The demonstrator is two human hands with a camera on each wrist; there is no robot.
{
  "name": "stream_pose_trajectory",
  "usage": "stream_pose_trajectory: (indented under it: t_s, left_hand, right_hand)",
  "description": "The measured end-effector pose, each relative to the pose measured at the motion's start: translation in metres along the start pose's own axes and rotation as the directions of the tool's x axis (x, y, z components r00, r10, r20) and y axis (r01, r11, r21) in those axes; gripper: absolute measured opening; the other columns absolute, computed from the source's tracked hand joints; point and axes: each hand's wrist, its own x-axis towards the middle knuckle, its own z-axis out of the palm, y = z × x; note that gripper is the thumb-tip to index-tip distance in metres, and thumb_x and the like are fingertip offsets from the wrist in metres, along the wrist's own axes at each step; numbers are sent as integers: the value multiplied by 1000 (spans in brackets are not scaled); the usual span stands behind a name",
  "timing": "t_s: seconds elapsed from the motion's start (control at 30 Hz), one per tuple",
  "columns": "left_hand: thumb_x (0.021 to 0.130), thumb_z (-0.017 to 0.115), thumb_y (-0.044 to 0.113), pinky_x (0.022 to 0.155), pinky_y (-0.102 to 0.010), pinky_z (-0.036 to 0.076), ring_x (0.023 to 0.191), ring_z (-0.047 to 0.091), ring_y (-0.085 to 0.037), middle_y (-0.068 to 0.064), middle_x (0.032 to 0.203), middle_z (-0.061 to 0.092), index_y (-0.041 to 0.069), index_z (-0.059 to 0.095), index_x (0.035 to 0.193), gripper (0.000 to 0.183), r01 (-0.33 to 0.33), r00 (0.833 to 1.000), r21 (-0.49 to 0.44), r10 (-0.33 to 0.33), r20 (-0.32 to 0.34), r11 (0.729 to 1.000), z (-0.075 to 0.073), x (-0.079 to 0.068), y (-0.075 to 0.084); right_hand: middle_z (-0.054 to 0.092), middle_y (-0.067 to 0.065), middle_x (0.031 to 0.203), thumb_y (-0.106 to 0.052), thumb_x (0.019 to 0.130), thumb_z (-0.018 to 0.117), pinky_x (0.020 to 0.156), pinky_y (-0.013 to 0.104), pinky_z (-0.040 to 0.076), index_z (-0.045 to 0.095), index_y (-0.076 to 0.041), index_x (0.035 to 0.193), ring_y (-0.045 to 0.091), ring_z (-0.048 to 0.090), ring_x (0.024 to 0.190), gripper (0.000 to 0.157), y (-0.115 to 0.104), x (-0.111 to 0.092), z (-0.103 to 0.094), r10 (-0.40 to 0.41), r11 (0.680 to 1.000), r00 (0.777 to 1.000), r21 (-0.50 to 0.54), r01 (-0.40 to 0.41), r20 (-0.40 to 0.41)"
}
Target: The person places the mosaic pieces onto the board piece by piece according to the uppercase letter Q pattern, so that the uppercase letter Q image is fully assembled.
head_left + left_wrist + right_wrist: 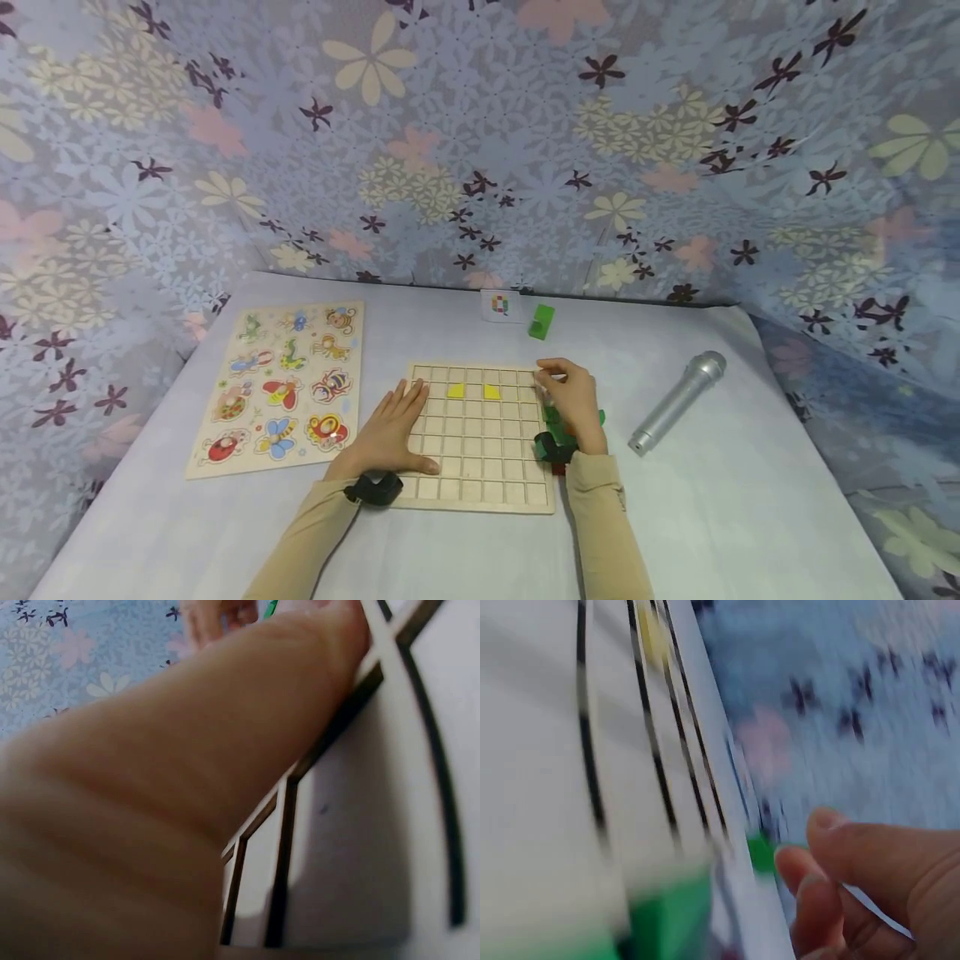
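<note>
A square wooden grid board [482, 442] lies on the table, with two small yellow pieces [455, 390] set in cells near its far edge. My left hand [386, 429] rests flat on the board's left side, fingers spread and thumb over the cells; in the left wrist view its thumb [285, 682] hides much of the grid. Near the board's far right corner hovers my right hand [573, 400], fingers loosely bent. The right wrist view shows nothing between its thumb [855, 844] and fingers. Green pieces [553, 425] lie beside the board, partly hidden under this hand.
An insect picture puzzle board [281, 387] lies at the left. A silver microphone [675, 404] is at the right. Toward the back are a green block [542, 322] and a white card with a colourful logo [499, 306]. Flowered cloth [465, 150] hangs behind the table.
</note>
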Motion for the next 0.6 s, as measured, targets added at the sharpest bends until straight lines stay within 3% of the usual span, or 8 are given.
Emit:
stream_pose_trajectory:
  t_s: [0.17, 0.23, 0.33, 0.4, 0.6]
  left_hand:
    - [69, 78, 57, 122, -56, 7, 150, 0, -43, -21, 162, 8, -3, 13, 153, 122, 2, 1000, 13, -2, -6, 1000, 1, 0, -3]
    - [69, 78, 57, 122, -56, 6, 150, 0, -43, -21, 162, 8, -3, 12, 153, 122, -2, 1000, 9, 2, -6, 1000, 1, 1, -3]
    - [69, 78, 57, 122, -56, 6, 150, 0, -43, -21, 162, 8, -4, 13, 153, 122, -7, 1000, 3, 8, -7, 1000, 2, 1, -2]
    - [69, 78, 57, 122, -56, 6, 150, 0, -43, -20, 162, 8, -4, 13, 153, 123, -5, 1000, 4, 5, -9, 1000, 3, 1, -2]
    - [69, 78, 57, 122, -56, 6, 150, 0, -42, -20, 162, 8, -3, 13, 153, 122, 0, 1000, 10, 0, -5, 1000, 4, 1, -2]
  right_hand:
    - [71, 19, 105, -16, 92, 65, 51, 20, 49, 69, -5, 117, 26, 68, 77, 27, 23, -5, -20, 99, 994, 989, -40, -104, -111]
    - [71, 18, 106, -15, 91, 67, 59, 21, 52, 69, -6, 117, 27, 68, 86, 28, 28, -7, -24, 131, 989, 983, -51, -139, -129]
    - [70, 20, 108, -13, 87, 70, 75, 32, 53, 66, -4, 121, 32, 64, 97, 35, 31, -10, -28, 134, 987, 983, -71, -144, -129]
    - [70, 20, 107, -12, 85, 73, 78, 33, 50, 62, -4, 126, 33, 64, 97, 43, 31, -10, -31, 127, 986, 986, -96, -138, -110]
    - [70, 21, 103, -13, 79, 79, 65, 23, 50, 54, -2, 135, 29, 66, 82, 62, 28, -11, -39, 139, 976, 990, -161, -143, -36]
